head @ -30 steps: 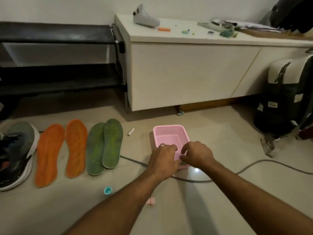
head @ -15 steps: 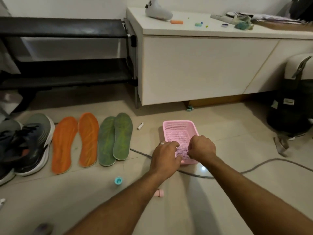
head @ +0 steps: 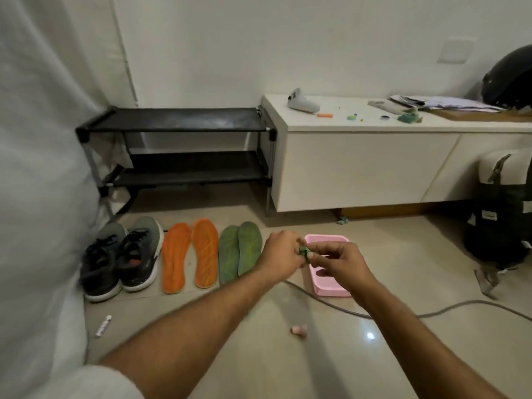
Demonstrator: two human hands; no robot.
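I saw both hands raised and meeting over the left edge of the pink basket (head: 334,290), which stood on the floor. Between them was a small green thing (head: 304,250). It was too small, and too much covered by fingers, for me to say what it was. The right hand (head: 341,262) pinched it with the thumb and the bent fingers. The left hand (head: 280,253) showed me only its back. Its fingers were curled toward the same green thing and touched it, so it appeared to hold it too, but the fingertips were hidden. The hands covered part of the basket, and I could not see well into it.

Left of the basket lay two green insoles (head: 240,251), partly behind the left hand, then two orange insoles (head: 190,254) and a pair of dark sneakers (head: 123,257). A grey cable (head: 331,306) passed close by the near end of the basket. White cloth (head: 34,168) filled the left side and hid that part of the room. On the surface (head: 345,125) of the white cabinet lay a white controller (head: 302,104) and small bits I could not identify. A backpack (head: 501,208) and a dark helmet (head: 509,76) were cut off at the right border.
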